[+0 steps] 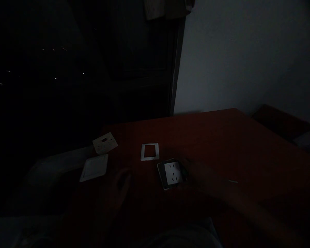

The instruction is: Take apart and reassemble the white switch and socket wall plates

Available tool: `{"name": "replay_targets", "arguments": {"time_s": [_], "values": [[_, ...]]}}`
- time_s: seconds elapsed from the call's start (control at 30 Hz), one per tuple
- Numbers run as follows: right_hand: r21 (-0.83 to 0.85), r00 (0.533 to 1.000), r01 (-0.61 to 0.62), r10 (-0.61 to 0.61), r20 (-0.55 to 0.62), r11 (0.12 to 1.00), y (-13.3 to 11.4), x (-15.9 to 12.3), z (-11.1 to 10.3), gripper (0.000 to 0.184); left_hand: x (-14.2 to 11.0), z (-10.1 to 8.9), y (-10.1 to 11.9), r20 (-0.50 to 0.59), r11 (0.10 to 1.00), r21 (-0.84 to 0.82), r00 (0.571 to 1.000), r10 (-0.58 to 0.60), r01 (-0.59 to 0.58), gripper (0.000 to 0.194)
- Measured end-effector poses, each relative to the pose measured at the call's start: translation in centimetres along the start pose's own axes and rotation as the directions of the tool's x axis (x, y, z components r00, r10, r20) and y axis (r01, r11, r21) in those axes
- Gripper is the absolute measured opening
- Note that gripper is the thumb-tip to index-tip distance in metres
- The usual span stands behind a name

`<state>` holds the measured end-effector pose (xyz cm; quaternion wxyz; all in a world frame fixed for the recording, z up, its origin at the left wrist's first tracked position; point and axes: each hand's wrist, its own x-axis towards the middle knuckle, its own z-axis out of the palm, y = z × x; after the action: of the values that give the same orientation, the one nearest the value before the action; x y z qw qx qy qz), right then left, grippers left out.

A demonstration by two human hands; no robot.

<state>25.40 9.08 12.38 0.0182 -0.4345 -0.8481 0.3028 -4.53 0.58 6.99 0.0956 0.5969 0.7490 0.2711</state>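
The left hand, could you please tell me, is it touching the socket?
Apart: the head view shows a strip of bare tabletop between the left hand and the socket.

This is a small, very dimly lit indoor room, perhaps in a home, though the darkness hides too much to be sure. A bare, pale wall (229, 51) fills two o'clock, meeting a dark upright frame (177, 69) at one o'clock. Tiny lights (55, 78) dot the blackness toward ten o'clock, as through a window at night. A reddish-brown worktop (209, 137) reaches from the centre to four o'clock. The five-hole wall socket (173, 173) at five o'clock and the square cover frame (142, 152) at six are household electrical fittings.
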Motion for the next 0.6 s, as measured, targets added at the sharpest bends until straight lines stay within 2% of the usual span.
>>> {"name": "replay_targets", "arguments": {"time_s": [0.07, 0.13, 0.23, 0.33, 0.43, 0.53, 0.6], "values": [[-0.009, 1.0, 0.026, -0.026, -0.013, 1.0, 0.1, 0.0, 0.1, 0.079, -0.4, 0.6, 2.0, 0.048, 0.999, -0.049, 0.999, 0.025, -0.023, 0.03], [0.004, 0.998, 0.052, -0.052, -0.018, 0.999, 0.2, 0.0, 0.2, 0.08, -0.8, 1.3, 4.2, 0.102, 0.986, -0.119, 0.987, 0.128, -0.115, 0.041], [0.025, 0.997, 0.072, -0.071, -0.008, 0.997, 0.5, 0.2, 0.3, 0.086, -1.0, 2.4, 7.1, 0.274, 0.953, -0.193, 0.919, 0.282, -0.235, 0.075], [0.019, 0.995, 0.101, -0.101, -0.006, 0.995, 0.6, 0.4, 0.4, 0.085, -0.7, 3.4, 8.6, 0.347, 0.932, -0.214, 0.869, 0.351, -0.291, 0.094], [0.022, 0.996, 0.091, -0.09, -0.007, 0.996, 0.6, 0.4, 0.5, 0.081, -0.4, 4.2, 9.1, 0.345, 0.919, -0.212, 0.854, 0.389, -0.333, 0.091], [0.079, 0.993, 0.117, -0.115, -0.029, 0.99, 0.4, 0.3, 0.3, 0.08, -0.2, 4.5, 9.1, 0.317, 0.915, -0.189, 0.86, 0.401, -0.356, 0.081], [0.15, 0.988, 0.153, -0.146, -0.056, 0.977, 0.4, 0.2, 0.0, 0.076, -0.2, 4.6, 8.9, 0.305, 0.923, -0.159, 0.872, 0.383, -0.35, 0.081]]}}
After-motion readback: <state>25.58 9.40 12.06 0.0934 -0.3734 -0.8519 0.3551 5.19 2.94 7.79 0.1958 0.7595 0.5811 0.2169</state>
